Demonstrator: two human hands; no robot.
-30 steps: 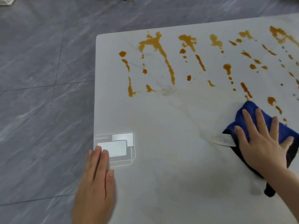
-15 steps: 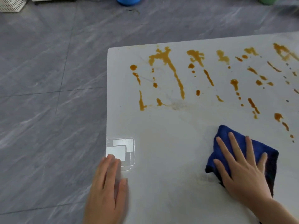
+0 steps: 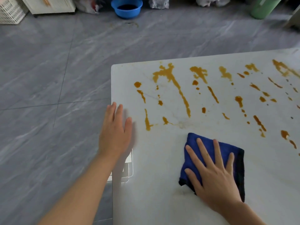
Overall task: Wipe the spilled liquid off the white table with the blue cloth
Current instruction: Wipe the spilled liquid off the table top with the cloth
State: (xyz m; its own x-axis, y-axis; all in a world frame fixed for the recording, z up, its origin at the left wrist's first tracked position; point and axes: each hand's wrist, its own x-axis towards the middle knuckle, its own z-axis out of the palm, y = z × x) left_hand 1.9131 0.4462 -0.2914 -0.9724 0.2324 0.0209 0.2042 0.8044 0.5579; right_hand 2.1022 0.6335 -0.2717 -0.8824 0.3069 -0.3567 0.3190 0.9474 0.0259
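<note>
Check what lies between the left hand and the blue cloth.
Head view: only bare white table between the left hand and the blue cloth. The brown spill sits farther back.

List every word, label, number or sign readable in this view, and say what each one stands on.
None: no readable text shows anywhere.
white table: only orange-brown spill streaks, no lettering.
blue cloth under the right hand: no tag or brand visible.
Pale rectangular outlines at the table edge by the left hand: blank, no characters.
blue basin, green bin and white basket on the floor: no markings legible.
</note>
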